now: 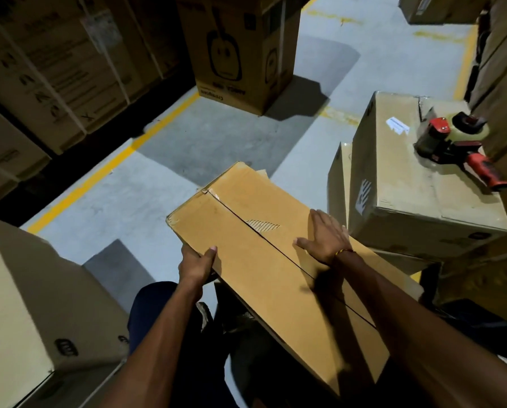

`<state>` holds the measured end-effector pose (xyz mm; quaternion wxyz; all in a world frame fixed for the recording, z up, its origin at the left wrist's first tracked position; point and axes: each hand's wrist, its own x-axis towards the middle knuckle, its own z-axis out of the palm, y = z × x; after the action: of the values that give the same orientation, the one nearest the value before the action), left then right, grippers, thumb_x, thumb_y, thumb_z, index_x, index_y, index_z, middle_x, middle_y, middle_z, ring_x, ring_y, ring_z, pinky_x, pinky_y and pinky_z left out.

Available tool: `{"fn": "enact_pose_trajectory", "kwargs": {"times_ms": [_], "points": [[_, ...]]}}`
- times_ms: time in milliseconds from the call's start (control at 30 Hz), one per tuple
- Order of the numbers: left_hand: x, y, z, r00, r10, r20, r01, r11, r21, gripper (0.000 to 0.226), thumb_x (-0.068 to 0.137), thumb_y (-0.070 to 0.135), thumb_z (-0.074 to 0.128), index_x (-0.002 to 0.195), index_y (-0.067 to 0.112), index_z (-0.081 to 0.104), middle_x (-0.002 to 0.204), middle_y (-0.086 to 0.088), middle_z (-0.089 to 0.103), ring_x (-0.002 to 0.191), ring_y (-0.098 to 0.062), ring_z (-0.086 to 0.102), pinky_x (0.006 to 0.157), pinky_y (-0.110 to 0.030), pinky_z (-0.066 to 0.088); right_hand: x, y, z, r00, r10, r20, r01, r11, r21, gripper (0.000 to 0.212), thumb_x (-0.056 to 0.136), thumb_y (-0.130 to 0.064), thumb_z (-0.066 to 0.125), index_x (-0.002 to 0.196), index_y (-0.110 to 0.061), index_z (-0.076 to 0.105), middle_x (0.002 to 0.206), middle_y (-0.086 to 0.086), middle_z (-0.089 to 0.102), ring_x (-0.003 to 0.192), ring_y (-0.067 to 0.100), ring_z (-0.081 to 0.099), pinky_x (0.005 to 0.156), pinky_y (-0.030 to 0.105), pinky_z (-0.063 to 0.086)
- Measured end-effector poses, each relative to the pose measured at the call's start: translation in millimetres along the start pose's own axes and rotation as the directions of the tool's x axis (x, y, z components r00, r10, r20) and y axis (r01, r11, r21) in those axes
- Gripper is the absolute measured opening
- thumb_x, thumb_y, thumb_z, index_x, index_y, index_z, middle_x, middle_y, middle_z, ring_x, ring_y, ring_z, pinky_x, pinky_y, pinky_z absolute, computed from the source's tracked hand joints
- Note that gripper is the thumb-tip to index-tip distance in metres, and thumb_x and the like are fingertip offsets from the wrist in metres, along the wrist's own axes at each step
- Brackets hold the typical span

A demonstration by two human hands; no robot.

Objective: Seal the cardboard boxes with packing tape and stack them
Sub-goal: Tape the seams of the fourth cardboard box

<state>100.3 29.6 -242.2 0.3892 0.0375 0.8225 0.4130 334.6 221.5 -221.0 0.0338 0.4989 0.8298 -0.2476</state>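
Left hand (197,265) grips the long edge of a flat, smooth tan cardboard box (264,260) tilted over the person's legs, thumb on top. Right hand (324,235) lies flat on it, fingers spread. Red-handled tape dispenser (458,148) sits on a creased box (408,187) at right.

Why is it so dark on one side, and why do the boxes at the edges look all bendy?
In the head view, light falls on the long box and the floor, while the stacked boxes at upper left sit in dim shadow; both hands cast dark shadows on the cardboard; the wide-angle lens curves things near the edges; the tape dispenser looks fairly sharp.
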Motion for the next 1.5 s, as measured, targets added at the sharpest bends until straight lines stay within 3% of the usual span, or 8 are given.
{"fn": "enact_pose_trajectory", "kwargs": {"times_ms": [167, 500, 633, 767, 933, 1200, 1333, 1500], "points": [[11, 0, -1, 0.989, -0.131, 0.070, 0.135, 0.989, -0.067, 0.047, 0.095, 0.036, 0.069, 0.112, -0.005, 0.055, 0.108, -0.022, 0.062, 0.093, -0.039, 0.068, 0.085, -0.054, 0.060, 18, 2, -2, 0.998, -0.062, 0.019, 0.060, 0.995, 0.083, 0.069, 0.085, -0.049, 0.073, 0.137, -0.015, 0.044, 0.136, 0.008, 0.051, 0.127, 0.032, 0.048, 0.106, 0.048, 0.039], [-38, -9, -7, 0.951, -0.123, 0.283, 0.155, 0.984, -0.092, 0.017, 0.098, 0.012, 0.065, 0.108, 0.000, 0.057, 0.107, -0.016, 0.068, 0.094, -0.033, 0.074, 0.067, -0.026, 0.062, 32, 9, -8, 0.991, -0.128, 0.033, 0.129, 0.991, -0.039, 0.074, 0.082, -0.053, 0.075, 0.139, -0.015, 0.045, 0.137, 0.006, 0.052, 0.127, 0.030, 0.049, 0.107, 0.048, 0.037], [-35, -15, -11, 0.966, -0.079, 0.244, 0.061, 0.995, 0.080, 0.029, 0.098, 0.021, 0.066, 0.108, -0.005, 0.055, 0.092, -0.026, 0.071, 0.078, -0.035, 0.076, 0.080, -0.046, 0.063, 27, 4, -2, 0.992, -0.118, 0.050, 0.125, 0.978, -0.166, 0.086, 0.087, -0.059, 0.068, 0.151, -0.014, 0.032, 0.154, 0.009, 0.036, 0.140, 0.031, 0.033, 0.114, 0.048, 0.030], [-41, -13, -9, 0.976, -0.020, 0.215, -0.011, 0.990, 0.143, 0.026, 0.100, 0.023, 0.063, 0.094, -0.002, 0.057, 0.087, -0.025, 0.071, 0.069, -0.030, 0.075, 0.069, -0.040, 0.064, 13, -8, 8, 0.996, -0.045, 0.073, 0.059, 0.980, -0.190, 0.086, 0.093, -0.059, 0.059, 0.157, -0.018, 0.018, 0.169, 0.010, 0.001, 0.155, 0.037, 0.000, 0.123, 0.049, 0.016], [-59, -20, -4, 0.961, 0.235, 0.146, -0.275, 0.871, 0.408, 0.041, 0.103, 0.034, 0.056, 0.067, 0.013, 0.054, 0.055, -0.003, 0.069, 0.048, -0.012, 0.066, 0.064, -0.025, 0.054, -13, -13, 11, 0.995, -0.084, 0.049, 0.091, 0.982, -0.165, 0.064, 0.094, -0.051, 0.059, 0.147, -0.019, 0.042, 0.162, 0.006, 0.026, 0.148, 0.035, 0.022, 0.117, 0.047, 0.030], [-72, 10, 9, 0.837, 0.521, 0.164, -0.519, 0.666, 0.535, 0.038, 0.100, 0.038, 0.056, 0.066, 0.023, 0.049, 0.067, 0.003, 0.058, 0.069, -0.023, 0.059, 0.057, -0.031, 0.040, -73, -1, -29, 0.994, -0.055, -0.099, 0.065, 0.993, 0.097, 0.028, 0.097, -0.032, 0.060, 0.118, -0.017, 0.069, 0.108, 0.002, 0.070, 0.101, 0.022, 0.063, 0.077, 0.028, 0.041], [-73, 53, 35, 0.737, 0.622, 0.262, -0.660, 0.582, 0.474, 0.031, 0.099, 0.040, 0.059, 0.073, 0.022, 0.058, 0.071, -0.001, 0.069, 0.070, -0.025, 0.066, 0.064, -0.034, 0.053, -89, 18, -56, 0.986, 0.058, -0.159, -0.033, 0.987, 0.155, 0.016, 0.095, -0.034, 0.062, 0.105, -0.025, 0.071, 0.094, -0.005, 0.071, 0.095, 0.020, 0.065, 0.080, 0.033, 0.051], [-87, 110, 89, 0.601, 0.705, 0.376, -0.791, 0.458, 0.405, 0.024, 0.098, 0.035, 0.061, 0.081, 0.018, 0.063, 0.075, 0.002, 0.065, 0.074, -0.022, 0.061, 0.063, -0.031, 0.042, -94, 51, -89, 0.963, 0.122, -0.239, -0.074, 0.977, 0.199, 0.017, 0.096, -0.030, 0.063, 0.106, -0.021, 0.073, 0.099, -0.002, 0.072, 0.097, 0.020, 0.065, 0.082, 0.032, 0.049]]}}
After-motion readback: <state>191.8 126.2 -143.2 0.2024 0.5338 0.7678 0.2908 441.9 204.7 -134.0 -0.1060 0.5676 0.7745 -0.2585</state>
